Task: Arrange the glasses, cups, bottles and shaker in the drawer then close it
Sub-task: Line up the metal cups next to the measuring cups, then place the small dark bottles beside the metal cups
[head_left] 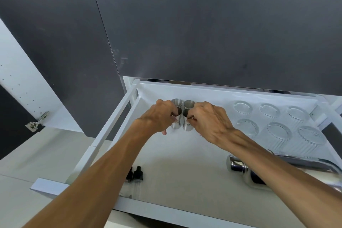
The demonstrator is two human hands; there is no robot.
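Open floor in the middle, clutter at the edges

You have bare drawer point(185, 153) floor through the centre; 4 steel cups point(182, 114) block the back left, 6 ribbed glasses point(277, 126) fill the right, the shaker point(244, 170) lies front right, 2 dropper bottles point(135, 174) front left, and the dark cabinet door point(203, 24) overhangs the rear.

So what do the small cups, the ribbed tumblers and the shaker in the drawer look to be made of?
Small cups: brushed, satin metal, likely steel, with dull grey reflections. Ribbed tumblers: clear glass, or possibly plastic; the white drawer shows through them. Shaker: polished metal with mirror-like dark and bright reflections.
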